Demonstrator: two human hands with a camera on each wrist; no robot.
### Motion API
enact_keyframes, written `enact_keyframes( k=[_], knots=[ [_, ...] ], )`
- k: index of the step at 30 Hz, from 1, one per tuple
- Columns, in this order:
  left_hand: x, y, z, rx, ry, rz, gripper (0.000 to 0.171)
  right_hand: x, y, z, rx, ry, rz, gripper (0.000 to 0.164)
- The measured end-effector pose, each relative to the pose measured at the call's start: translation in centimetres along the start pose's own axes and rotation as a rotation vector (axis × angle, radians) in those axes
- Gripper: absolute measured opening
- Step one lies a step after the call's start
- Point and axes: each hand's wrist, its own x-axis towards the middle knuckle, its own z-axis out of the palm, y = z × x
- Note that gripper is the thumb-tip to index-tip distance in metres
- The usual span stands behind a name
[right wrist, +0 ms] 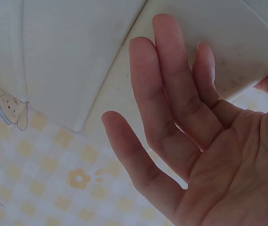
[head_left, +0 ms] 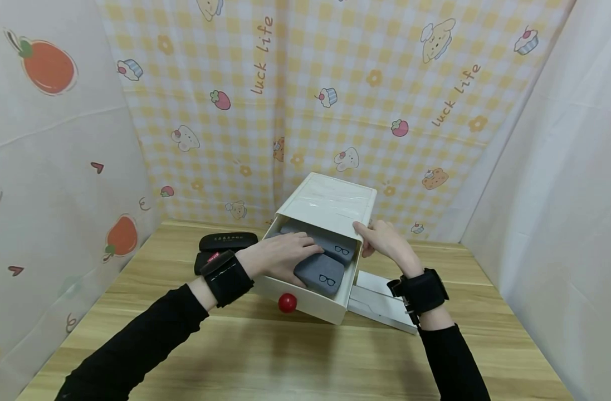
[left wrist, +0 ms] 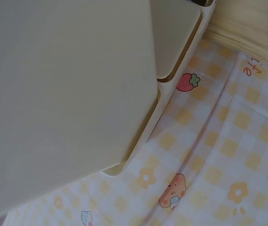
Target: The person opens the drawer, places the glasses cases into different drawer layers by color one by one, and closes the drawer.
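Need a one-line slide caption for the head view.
Left hand rests on grey glasses cases in open drawer; right hand steadies cream box.

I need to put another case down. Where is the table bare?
Bare wood spans the table front, before the drawer and between both sleeves. Crowded: left of the cabinet by black cases; white lid at right.

Lots of bare wooden table (head_left: 285, 356) in front, wide enough for both arms. Drawer (head_left: 305, 292) pulled out and packed with grey glasses cases (head_left: 319, 274), left hand (head_left: 277, 256) lying on top, little room inside. Black cases (head_left: 228, 241) blocking the left side, a flat white piece (head_left: 382, 306) on the right, cloth walls close behind.
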Motion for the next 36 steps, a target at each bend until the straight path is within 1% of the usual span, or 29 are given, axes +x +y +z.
enact_keyframes(
  k=[6, 10, 17, 21, 23, 28, 32, 36],
  knots=[
    [-0.2, 0.0, -0.1, 0.009, 0.011, 0.008, 0.068, 0.1, 0.0, 0.0, 0.008, -0.002, -0.008, 0.063],
    [-0.4, 0.1, -0.5, 0.021, 0.007, 0.009, 0.067, 0.0, -0.1, 0.0, 0.014, -0.003, -0.011, 0.063],
    [-0.8, 0.3, -1.5, 0.012, 0.024, -0.029, 0.064, -0.1, -0.1, 0.0, 0.017, 0.000, -0.016, 0.062],
    [-1.1, 0.3, -1.8, 0.011, 0.039, -0.033, 0.062, -0.1, -0.1, 0.0, 0.017, 0.000, -0.017, 0.062],
    [-1.3, 0.3, -1.9, 0.009, 0.058, -0.030, 0.060, -0.1, -0.1, 0.1, 0.019, -0.001, -0.018, 0.061],
    [-1.9, 0.2, -1.8, 0.010, 0.134, -0.009, 0.049, -0.2, -0.1, 0.1, 0.021, 0.000, -0.014, 0.061],
    [-2.3, 0.4, -1.5, -0.001, 0.213, 0.003, 0.040, -0.2, -0.1, 0.1, 0.018, 0.001, -0.012, 0.061],
    [-2.8, 0.6, -1.1, -0.033, 0.301, 0.037, 0.032, -0.2, -0.1, 0.1, 0.020, -0.001, -0.011, 0.061]
  ],
)
